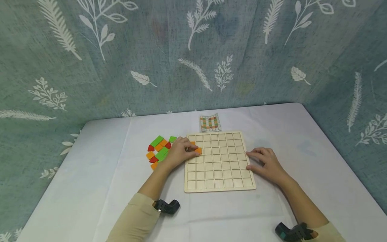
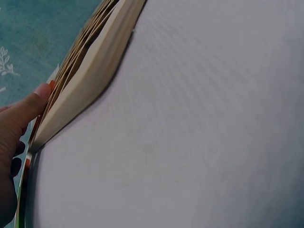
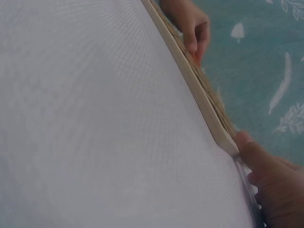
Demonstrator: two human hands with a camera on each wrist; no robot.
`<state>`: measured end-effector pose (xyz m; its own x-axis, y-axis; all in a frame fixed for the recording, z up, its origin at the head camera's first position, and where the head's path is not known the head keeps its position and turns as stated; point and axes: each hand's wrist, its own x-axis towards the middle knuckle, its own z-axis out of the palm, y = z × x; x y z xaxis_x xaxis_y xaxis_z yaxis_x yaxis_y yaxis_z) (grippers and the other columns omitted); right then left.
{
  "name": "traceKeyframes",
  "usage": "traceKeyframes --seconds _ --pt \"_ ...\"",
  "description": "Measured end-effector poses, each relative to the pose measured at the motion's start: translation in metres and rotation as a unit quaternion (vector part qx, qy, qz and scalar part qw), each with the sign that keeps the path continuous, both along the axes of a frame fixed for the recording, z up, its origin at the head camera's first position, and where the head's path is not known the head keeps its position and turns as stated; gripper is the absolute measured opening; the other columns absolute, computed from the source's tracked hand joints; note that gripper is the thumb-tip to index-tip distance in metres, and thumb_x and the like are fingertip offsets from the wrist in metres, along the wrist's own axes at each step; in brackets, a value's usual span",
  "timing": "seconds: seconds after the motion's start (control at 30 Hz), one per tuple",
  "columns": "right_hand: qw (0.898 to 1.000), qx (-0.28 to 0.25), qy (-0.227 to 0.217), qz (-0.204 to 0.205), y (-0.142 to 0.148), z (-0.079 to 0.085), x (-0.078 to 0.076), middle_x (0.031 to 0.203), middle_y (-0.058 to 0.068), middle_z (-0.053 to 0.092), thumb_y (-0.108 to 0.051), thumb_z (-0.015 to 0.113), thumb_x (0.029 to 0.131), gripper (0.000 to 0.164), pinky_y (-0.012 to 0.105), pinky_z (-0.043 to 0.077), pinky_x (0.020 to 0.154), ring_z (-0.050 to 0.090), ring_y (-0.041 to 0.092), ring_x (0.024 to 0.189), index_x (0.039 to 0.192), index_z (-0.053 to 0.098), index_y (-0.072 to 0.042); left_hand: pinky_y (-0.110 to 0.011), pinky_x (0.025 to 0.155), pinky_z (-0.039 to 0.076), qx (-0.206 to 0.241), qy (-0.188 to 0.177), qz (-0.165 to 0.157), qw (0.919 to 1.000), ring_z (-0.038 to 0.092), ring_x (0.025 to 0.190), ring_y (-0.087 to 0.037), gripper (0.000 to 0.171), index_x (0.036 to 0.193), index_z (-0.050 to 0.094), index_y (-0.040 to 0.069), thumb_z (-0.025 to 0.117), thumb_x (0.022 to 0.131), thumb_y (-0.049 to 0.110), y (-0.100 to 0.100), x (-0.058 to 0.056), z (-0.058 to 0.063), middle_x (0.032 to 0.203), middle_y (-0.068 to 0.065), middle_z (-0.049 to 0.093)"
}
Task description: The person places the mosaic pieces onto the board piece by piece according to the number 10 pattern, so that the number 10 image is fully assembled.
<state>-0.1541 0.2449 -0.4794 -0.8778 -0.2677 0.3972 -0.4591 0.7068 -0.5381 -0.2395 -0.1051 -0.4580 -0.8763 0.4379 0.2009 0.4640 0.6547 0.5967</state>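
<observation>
A square wooden grid board [image 1: 219, 165] lies on the table, its cells outlined by raised strips. At its left side my left hand [image 1: 178, 154] pinches an orange square tile [image 1: 198, 151] between thumb and fingers, over the cells. Another orange tile [image 1: 192, 143] shows just above it, partly covered by the fingers. My right hand [image 1: 266, 164] touches the board's right edge with thumb and fingertips, fingers loosely bent. In the right wrist view, the right thumb [image 3: 256, 154] rests at the board's edge. The left wrist view catches the left thumb [image 2: 33, 104] by the board's rim.
Left of the board lies a loose cluster of green tiles [image 1: 162, 153], orange tiles [image 1: 150, 155] and red rounded pieces [image 1: 151, 148], partly behind the left forearm. A small printed pattern card [image 1: 210, 123] lies beyond the board's far edge. The white-covered table [image 1: 121, 188] meets a leaf-patterned curtain [image 1: 169, 43].
</observation>
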Motion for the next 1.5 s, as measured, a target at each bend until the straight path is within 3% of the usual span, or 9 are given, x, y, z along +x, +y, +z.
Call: traceKeyframes --seconds 0.13,0.3,0.5,0.7,0.83,1.0,1.27,1.4,1.5 --pt "1.000 0.001 0.000 0.001 0.000 0.000 -0.001 0.112 0.015 0.057 -0.022 0.081 0.070 0.049 0.049 0.033 0.088 0.044 0.032 0.105 0.115 0.067 -0.006 -0.031 0.074 0.034 -0.003 -0.018 0.005 0.9998 0.043 0.080 -0.014 0.029 0.096 0.077 0.017 0.078 0.074 0.037 0.005 -0.001 0.002 0.082 0.006 0.059" --pt "1.000 0.000 -0.002 0.000 0.000 0.000 -0.001 0.112 0.015 0.057 -0.022 0.081 0.071 0.049 0.049 0.033 0.088 0.044 0.033 0.105 0.114 0.067 -0.006 -0.030 0.071 0.033 -0.010 -0.014 0.020 0.9997 0.043 0.079 -0.014 0.028 0.095 0.077 0.019 0.079 0.074 0.037 0.007 -0.001 0.001 0.082 0.007 0.059" --pt "1.000 -0.001 -0.009 -0.004 -0.001 0.000 0.000 0.112 0.015 0.057 -0.022 0.081 0.070 0.049 0.049 0.033 0.088 0.044 0.032 0.106 0.114 0.067 -0.006 -0.030 0.071 0.033 0.000 -0.028 0.017 0.9995 0.042 0.081 -0.015 0.036 0.103 0.075 0.016 0.080 0.073 0.035 0.004 0.003 0.005 0.084 0.004 0.059" --pt "1.000 -0.002 -0.003 -0.004 -0.001 0.000 0.001 0.112 0.015 0.057 -0.022 0.081 0.070 0.050 0.050 0.033 0.089 0.044 0.033 0.106 0.114 0.067 -0.006 -0.031 0.071 0.033 0.028 -0.052 0.037 0.9976 0.043 0.082 -0.016 0.038 0.107 0.073 0.015 0.081 0.073 0.030 -0.010 0.006 0.010 0.083 0.001 0.056" --pt "1.000 0.003 0.001 -0.003 0.000 -0.001 0.001 0.112 0.015 0.058 -0.023 0.081 0.070 0.050 0.050 0.033 0.088 0.044 0.033 0.106 0.114 0.067 -0.006 -0.032 0.071 0.033 0.042 -0.057 0.055 0.9960 0.042 0.082 -0.018 0.038 0.107 0.073 0.015 0.082 0.073 0.030 -0.023 0.007 0.007 0.079 -0.002 0.053" --pt "1.000 0.003 -0.004 -0.005 -0.001 0.000 0.000 0.113 0.015 0.057 -0.022 0.081 0.070 0.050 0.050 0.034 0.088 0.043 0.032 0.106 0.115 0.067 -0.006 -0.032 0.071 0.034 0.049 -0.058 0.079 0.9940 0.041 0.086 -0.019 0.040 0.109 0.072 0.013 0.081 0.074 0.031 -0.037 0.009 0.003 0.087 -0.002 0.056" --pt "0.999 0.000 -0.029 -0.013 -0.002 0.002 0.001 0.115 0.015 0.056 -0.024 0.080 0.072 0.050 0.050 0.034 0.090 0.042 0.031 0.108 0.117 0.066 -0.007 -0.036 0.080 0.035 0.025 -0.001 0.140 0.9898 0.047 0.092 -0.022 0.037 0.105 0.073 0.011 0.081 0.074 0.028 -0.058 0.012 0.001 0.093 -0.004 0.060" --pt "0.999 -0.002 -0.041 -0.012 -0.002 0.002 0.002 0.117 0.014 0.055 -0.026 0.079 0.074 0.050 0.052 0.033 0.092 0.041 0.032 0.110 0.118 0.065 -0.007 -0.038 0.084 0.032 0.016 0.010 0.156 0.9875 0.047 0.093 -0.023 0.037 0.103 0.074 0.010 0.082 0.073 0.030 -0.069 0.014 -0.001 0.095 -0.004 0.063" --pt "0.999 -0.001 -0.038 -0.009 -0.001 0.002 0.001 0.117 0.015 0.055 -0.025 0.079 0.074 0.050 0.052 0.033 0.092 0.041 0.032 0.110 0.118 0.065 -0.007 -0.037 0.079 0.029 0.010 0.011 0.166 0.9861 0.044 0.085 -0.022 0.038 0.101 0.074 0.010 0.082 0.072 0.032 -0.075 0.016 -0.003 0.089 -0.003 0.060"
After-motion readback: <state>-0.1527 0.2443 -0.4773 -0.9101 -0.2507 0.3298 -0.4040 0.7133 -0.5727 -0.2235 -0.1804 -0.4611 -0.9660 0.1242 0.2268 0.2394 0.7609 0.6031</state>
